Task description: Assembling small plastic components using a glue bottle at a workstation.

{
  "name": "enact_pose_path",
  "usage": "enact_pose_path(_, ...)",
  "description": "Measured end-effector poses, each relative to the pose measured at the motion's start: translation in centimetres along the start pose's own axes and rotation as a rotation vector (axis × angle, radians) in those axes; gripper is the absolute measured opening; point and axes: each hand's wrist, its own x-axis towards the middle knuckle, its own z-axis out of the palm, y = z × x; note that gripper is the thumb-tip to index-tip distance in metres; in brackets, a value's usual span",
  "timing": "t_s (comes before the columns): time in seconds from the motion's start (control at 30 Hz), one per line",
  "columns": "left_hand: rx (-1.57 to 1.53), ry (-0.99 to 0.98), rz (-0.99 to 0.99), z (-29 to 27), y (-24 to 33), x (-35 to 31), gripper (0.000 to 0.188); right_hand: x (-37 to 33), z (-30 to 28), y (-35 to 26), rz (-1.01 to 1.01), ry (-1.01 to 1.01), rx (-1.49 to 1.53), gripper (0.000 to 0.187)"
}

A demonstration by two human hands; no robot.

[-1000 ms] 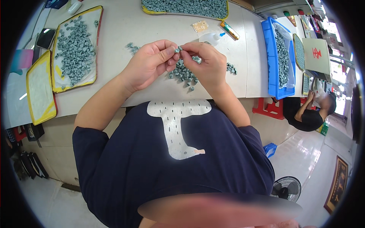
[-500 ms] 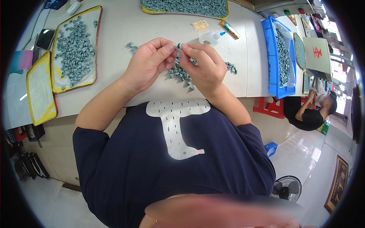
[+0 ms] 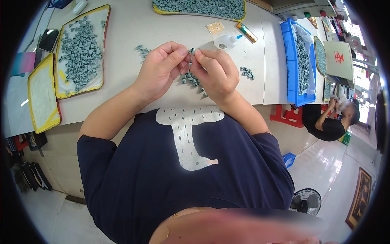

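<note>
My left hand [image 3: 161,71] and my right hand [image 3: 218,73] meet over the table, thumbs and forefingers pinched together. Between their fingertips is a small grey-green piece with dark spots [image 3: 191,51], too small to make out fully. Just below it, more small dark and green bits show in the gap between the hands. Under my right hand lies a loose pile of grey-green chunky pieces [image 3: 190,77], partly covered by the fingers. Smaller clusters of the same pieces sit beyond my left hand [image 3: 143,51] and right of my right hand [image 3: 246,72].
A yellow-edged tray [image 3: 103,44] of pieces stands left, beside another tray [image 3: 40,95] and a phone [image 3: 48,40]. Another filled tray [image 3: 195,14] is at the far side. A blue-tipped bottle [image 3: 225,42] and a tube [image 3: 246,32] lie nearer. Right are a blue bin [image 3: 291,65] and a seated person [image 3: 331,122].
Both hands stay pinched at nearly the same spot. My right hand's fingers have shifted slightly left and curled in, and small bits now show below the fingertips.
</note>
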Motion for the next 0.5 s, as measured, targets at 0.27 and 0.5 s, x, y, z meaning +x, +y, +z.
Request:
enact_pose_path(0.27, 0.165, 0.033, 0.024, 0.2, -0.1, -0.2, 0.015, -0.3, -0.1, 0.0, 0.04, 0.0, 0.044, 0.019)
enact_pose_path(0.5, 0.435, -0.022, 0.146, 1.3, 0.7, -0.3, 0.013, -0.2, -0.8, 0.0, 0.159, 0.038, 0.21, 0.02)
